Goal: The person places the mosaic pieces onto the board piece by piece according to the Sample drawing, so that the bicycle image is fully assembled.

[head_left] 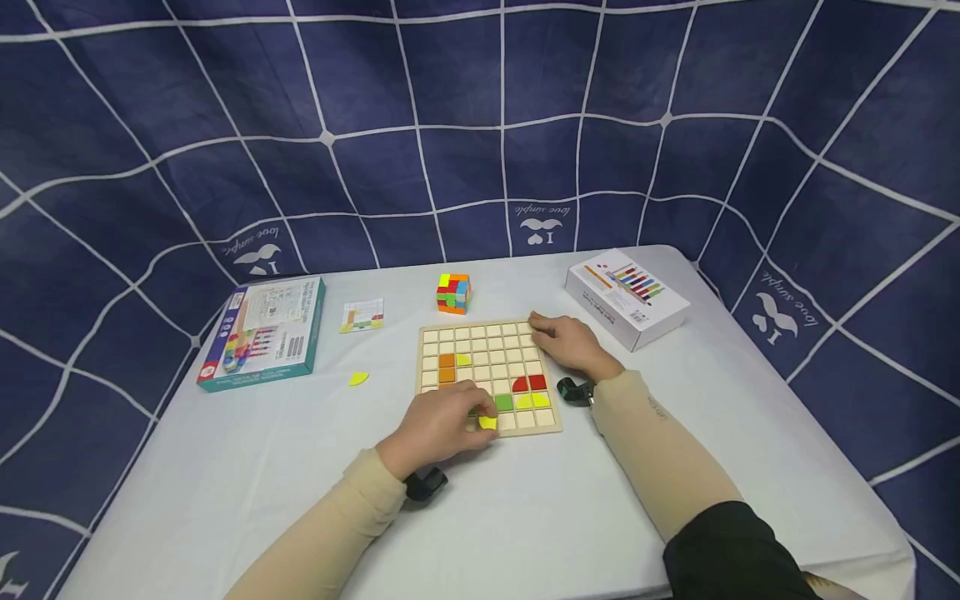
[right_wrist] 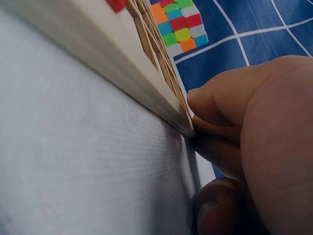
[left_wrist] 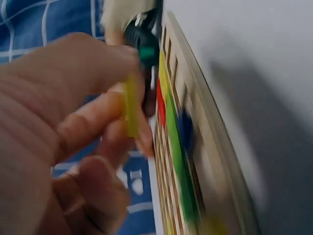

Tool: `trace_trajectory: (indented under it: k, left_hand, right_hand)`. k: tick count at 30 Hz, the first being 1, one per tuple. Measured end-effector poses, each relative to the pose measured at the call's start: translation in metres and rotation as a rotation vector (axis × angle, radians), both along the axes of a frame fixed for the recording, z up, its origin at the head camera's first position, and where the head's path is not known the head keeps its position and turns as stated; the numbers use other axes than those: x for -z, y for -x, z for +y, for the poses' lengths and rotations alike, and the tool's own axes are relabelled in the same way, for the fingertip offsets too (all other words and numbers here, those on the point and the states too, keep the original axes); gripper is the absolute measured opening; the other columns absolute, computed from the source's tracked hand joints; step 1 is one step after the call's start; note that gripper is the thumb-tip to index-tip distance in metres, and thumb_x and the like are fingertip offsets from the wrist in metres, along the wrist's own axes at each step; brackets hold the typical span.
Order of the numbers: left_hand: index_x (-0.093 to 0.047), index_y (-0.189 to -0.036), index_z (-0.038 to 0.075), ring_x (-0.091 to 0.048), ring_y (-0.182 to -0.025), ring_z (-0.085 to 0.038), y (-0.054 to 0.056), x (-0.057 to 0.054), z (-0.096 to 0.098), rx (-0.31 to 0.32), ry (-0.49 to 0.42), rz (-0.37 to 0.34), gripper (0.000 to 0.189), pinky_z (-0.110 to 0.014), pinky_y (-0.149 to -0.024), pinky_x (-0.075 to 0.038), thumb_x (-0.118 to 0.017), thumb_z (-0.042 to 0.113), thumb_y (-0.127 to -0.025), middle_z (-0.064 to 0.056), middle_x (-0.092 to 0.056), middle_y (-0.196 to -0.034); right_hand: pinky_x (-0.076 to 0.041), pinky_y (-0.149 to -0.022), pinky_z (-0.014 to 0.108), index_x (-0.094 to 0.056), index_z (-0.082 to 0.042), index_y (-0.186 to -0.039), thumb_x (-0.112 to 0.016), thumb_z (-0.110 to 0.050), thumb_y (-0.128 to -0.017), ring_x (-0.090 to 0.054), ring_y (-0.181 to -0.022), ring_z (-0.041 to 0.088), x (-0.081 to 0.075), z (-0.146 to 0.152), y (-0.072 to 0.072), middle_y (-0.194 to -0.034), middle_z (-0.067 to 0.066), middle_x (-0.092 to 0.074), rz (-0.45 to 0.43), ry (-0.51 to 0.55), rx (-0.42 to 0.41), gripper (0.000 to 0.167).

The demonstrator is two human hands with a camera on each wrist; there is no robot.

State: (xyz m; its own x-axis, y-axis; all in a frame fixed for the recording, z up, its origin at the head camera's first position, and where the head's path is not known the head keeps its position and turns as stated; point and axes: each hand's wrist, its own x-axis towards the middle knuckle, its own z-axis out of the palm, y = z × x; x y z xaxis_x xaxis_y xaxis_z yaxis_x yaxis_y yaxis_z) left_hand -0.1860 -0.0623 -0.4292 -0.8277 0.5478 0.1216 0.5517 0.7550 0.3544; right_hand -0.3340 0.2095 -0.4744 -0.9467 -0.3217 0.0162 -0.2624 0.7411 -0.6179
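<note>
My left hand (head_left: 444, 417) is over the near left part of a wooden grid board (head_left: 551, 425), pinching a yellow tile (left_wrist: 131, 105) between thumb and fingertips. In the left wrist view that tile shows edge-on, off the board. My right hand (head_left: 573, 343) holds the board's far right corner, thumb (right_wrist: 210, 103) and fingers meeting at its rim. On the grid lie orange tiles (head_left: 447, 375), a green tile (head_left: 503, 402), red tiles (head_left: 537, 382) and yellow rounded tiles (head_left: 540, 400). A blurred blue piece (left_wrist: 186, 129) shows in the left wrist view. My left hand covers part of the grid.
Left of the board lies a loose yellow quarter-round tile (head_left: 358, 378). A pattern card (head_left: 363, 316) and a teal-edged box (head_left: 262, 333) are behind it. A colourful puzzle cube (head_left: 453, 293) stands beyond the board; a white box (head_left: 627, 298) sits at back right.
</note>
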Motion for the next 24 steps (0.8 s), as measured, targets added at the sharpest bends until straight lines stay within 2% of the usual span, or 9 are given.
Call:
trace_trajectory:
  k: [2, 5, 9, 15, 20, 24]
  left_hand:
    - [-0.074, -0.1, 0.026, -0.055, -0.073, -0.002, 0.005, 0.001, 0.022, 0.028, 0.041, 0.02, 0.026, -0.021, -0.06, -0.044, -0.082, 0.044, -0.084, 0.014, -0.065, -0.093]
    - [-0.075, -0.103, 0.025, -0.054, -0.07, -0.003, 0.01, 0.005, 0.048, 0.039, 0.077, 0.026, 0.025, -0.021, -0.058, -0.043, -0.08, 0.044, -0.087, 0.012, -0.064, -0.092]
    - [-0.076, -0.105, 0.025, -0.055, -0.072, -0.004, 0.015, 0.014, 0.063, 0.029, 0.102, 0.017, 0.025, -0.022, -0.058, -0.042, -0.079, 0.044, -0.089, 0.011, -0.063, -0.092]
    - [-0.079, -0.106, 0.027, -0.056, -0.074, -0.003, 0.013, 0.023, 0.061, 0.02, 0.068, 0.04, 0.025, -0.022, -0.059, -0.042, -0.08, 0.045, -0.089, 0.012, -0.063, -0.091]
    - [-0.08, -0.104, 0.027, -0.057, -0.073, -0.002, 0.012, 0.023, 0.058, 0.033, 0.048, 0.086, 0.021, -0.02, -0.058, -0.042, -0.08, 0.042, -0.089, 0.012, -0.066, -0.09]
    - [-0.082, -0.104, 0.028, -0.063, -0.078, -0.002, 0.01, 0.021, 0.057, 0.04, 0.042, 0.1, 0.018, -0.02, -0.06, -0.043, -0.079, 0.039, -0.091, 0.012, -0.068, -0.094]
  right_hand:
    - [-0.032, -0.12, 0.052, -0.055, -0.018, -0.149, -0.057, -0.036, -0.104, -0.042, -0.148, 0.03, 0.0, 0.001, 0.0, -0.158, -0.003, -0.047, 0.009, 0.006, 0.007, 0.048]
    - [-0.033, -0.12, 0.052, -0.056, -0.019, -0.148, -0.057, -0.037, -0.104, -0.042, -0.148, 0.029, 0.002, 0.002, 0.0, -0.157, -0.004, -0.047, 0.017, -0.002, 0.011, 0.048]
    - [-0.033, -0.119, 0.052, -0.057, -0.02, -0.148, -0.058, -0.037, -0.103, -0.043, -0.148, 0.028, 0.002, 0.001, 0.001, -0.157, -0.004, -0.048, 0.021, 0.006, 0.018, 0.048]
    - [-0.031, -0.12, 0.053, -0.055, -0.02, -0.149, -0.057, -0.037, -0.104, -0.041, -0.149, 0.031, 0.0, -0.001, -0.001, -0.158, -0.004, -0.047, 0.01, 0.01, 0.007, 0.048]
    - [-0.031, -0.12, 0.054, -0.054, -0.019, -0.149, -0.057, -0.036, -0.104, -0.041, -0.149, 0.032, -0.002, 0.0, 0.0, -0.158, -0.004, -0.046, 0.009, 0.01, 0.008, 0.048]
    - [-0.031, -0.12, 0.054, -0.055, -0.019, -0.149, -0.056, -0.036, -0.105, -0.041, -0.149, 0.032, -0.002, 0.001, 0.0, -0.158, -0.003, -0.046, 0.01, 0.009, 0.007, 0.048]
